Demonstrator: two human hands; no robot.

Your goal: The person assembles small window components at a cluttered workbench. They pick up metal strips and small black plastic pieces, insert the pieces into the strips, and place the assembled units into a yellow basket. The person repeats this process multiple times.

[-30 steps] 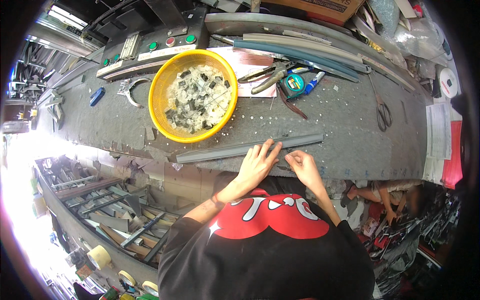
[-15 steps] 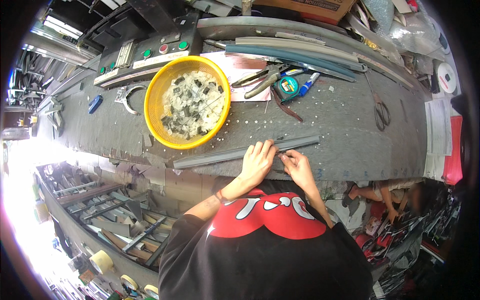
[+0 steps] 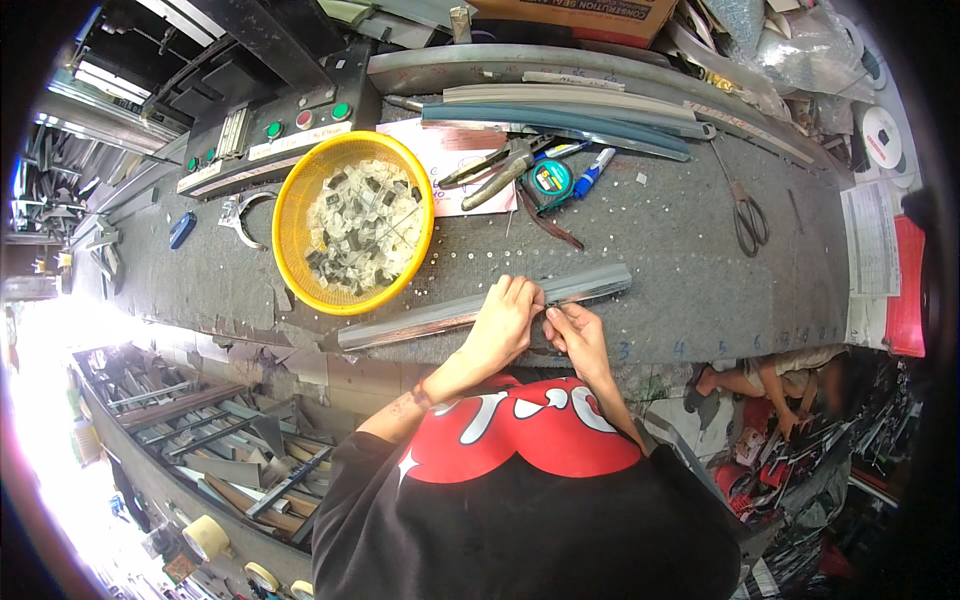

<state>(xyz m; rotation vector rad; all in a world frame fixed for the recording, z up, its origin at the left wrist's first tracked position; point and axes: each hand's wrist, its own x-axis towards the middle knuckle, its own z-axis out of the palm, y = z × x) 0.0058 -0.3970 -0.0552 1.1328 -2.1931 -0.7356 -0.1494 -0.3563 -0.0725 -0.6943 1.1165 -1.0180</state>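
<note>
Close above and behind the bare left hand (image 3: 507,320) and bare right hand (image 3: 581,339), a head-worn fisheye camera is peering down.

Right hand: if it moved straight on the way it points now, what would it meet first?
The right hand would probably meet the left hand first, close ahead by the grey strip; depth is unclear.

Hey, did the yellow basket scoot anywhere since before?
No, the yellow mesh basket hasn't moved: its place beside the red button looks the same. Only the camera's view shifted.
</note>
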